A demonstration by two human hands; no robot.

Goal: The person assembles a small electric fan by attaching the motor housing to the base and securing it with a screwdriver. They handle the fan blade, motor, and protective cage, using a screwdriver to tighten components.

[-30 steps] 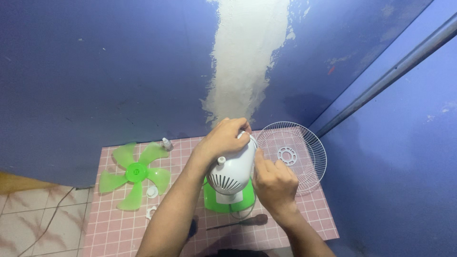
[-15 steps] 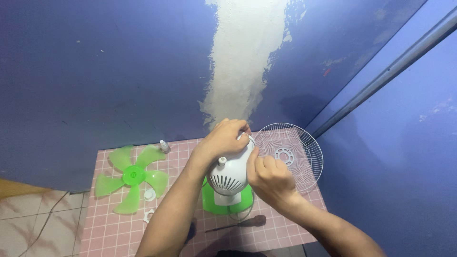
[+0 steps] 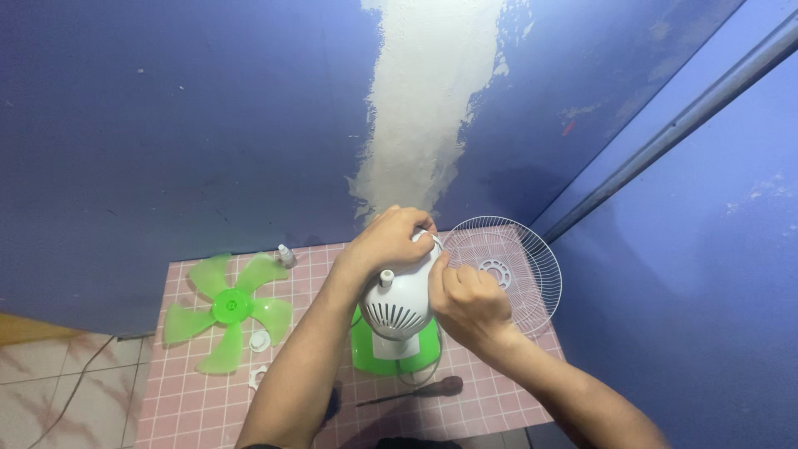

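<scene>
Both hands grip the white fan motor housing (image 3: 397, 305) mid-table: left hand (image 3: 389, 239) clasps its front top, right hand (image 3: 467, 301) its 3 o'clock side; wire grille (image 3: 507, 270) overhangs the pink table (image 3: 191, 399) edge at 2 o'clock, green blade (image 3: 229, 308) at 9 o'clock

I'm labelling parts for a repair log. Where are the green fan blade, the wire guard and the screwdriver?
green fan blade (image 3: 232, 306), head view, on its round centre hub.
wire guard (image 3: 532, 249), head view, on the upper right wires.
screwdriver (image 3: 450, 385), head view, on the dark handle.
</scene>
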